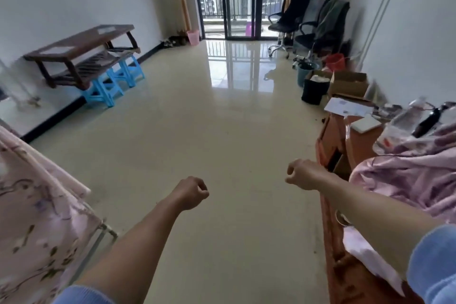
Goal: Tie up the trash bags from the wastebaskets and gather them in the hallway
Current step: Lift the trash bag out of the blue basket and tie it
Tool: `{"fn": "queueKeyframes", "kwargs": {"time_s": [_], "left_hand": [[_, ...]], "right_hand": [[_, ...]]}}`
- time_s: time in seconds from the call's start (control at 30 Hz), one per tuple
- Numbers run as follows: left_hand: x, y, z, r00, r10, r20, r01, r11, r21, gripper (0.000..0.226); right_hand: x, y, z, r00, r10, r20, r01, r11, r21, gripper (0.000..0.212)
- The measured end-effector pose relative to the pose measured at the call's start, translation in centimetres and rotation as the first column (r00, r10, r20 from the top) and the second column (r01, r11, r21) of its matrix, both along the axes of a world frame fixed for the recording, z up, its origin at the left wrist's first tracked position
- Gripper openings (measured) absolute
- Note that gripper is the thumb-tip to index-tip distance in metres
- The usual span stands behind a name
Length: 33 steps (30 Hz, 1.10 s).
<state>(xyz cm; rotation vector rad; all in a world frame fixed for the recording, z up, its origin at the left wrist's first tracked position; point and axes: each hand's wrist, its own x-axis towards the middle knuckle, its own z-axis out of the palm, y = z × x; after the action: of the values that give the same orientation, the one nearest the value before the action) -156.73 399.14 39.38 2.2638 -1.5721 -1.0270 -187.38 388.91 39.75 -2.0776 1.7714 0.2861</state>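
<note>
My left hand and my right hand reach out over the bare tiled floor, both loosely curled with nothing in them. Far ahead on the right, a black wastebasket stands on the floor with light paper showing at its top. A blue-grey bin with dark contents sits just behind it, and a red bucket is further back. A small pink wastebasket stands at the far left corner by the balcony door. All of them are well beyond my hands.
A wooden desk with papers, bottles and a pink cloth runs along the right. Cardboard boxes and two office chairs crowd the far right. A dark wooden bench on blue stools lines the left wall. A floral-covered rack is near left.
</note>
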Motion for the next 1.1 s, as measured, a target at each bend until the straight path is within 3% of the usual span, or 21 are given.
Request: {"fn": "queueKeyframes", "kwargs": {"time_s": [0.23,0.73,0.97,1.1], "left_hand": [[5.7,-21.0,-3.8,0.999,0.027,-0.047,-0.024,0.998,0.057,0.017],[8.6,-69.2,-1.7,0.983,-0.183,-0.031,0.183,0.983,-0.010,0.006],[9.1,-90.7,-2.1,0.985,-0.169,-0.039,0.170,0.985,0.027,0.010],[11.1,-101.6,-0.6,0.992,-0.118,-0.042,0.117,0.992,-0.038,0.011]], "right_hand": [[6.8,-19.9,-3.3,0.999,0.034,-0.013,-0.034,0.999,-0.001,0.039],[8.7,-60.8,-2.1,0.981,-0.195,-0.015,0.195,0.980,0.028,0.038],[9.4,-83.3,-3.2,0.979,-0.203,-0.027,0.204,0.977,0.055,0.039],[10.8,-95.8,-1.2,0.986,-0.161,-0.037,0.162,0.986,0.031,0.038]]}}
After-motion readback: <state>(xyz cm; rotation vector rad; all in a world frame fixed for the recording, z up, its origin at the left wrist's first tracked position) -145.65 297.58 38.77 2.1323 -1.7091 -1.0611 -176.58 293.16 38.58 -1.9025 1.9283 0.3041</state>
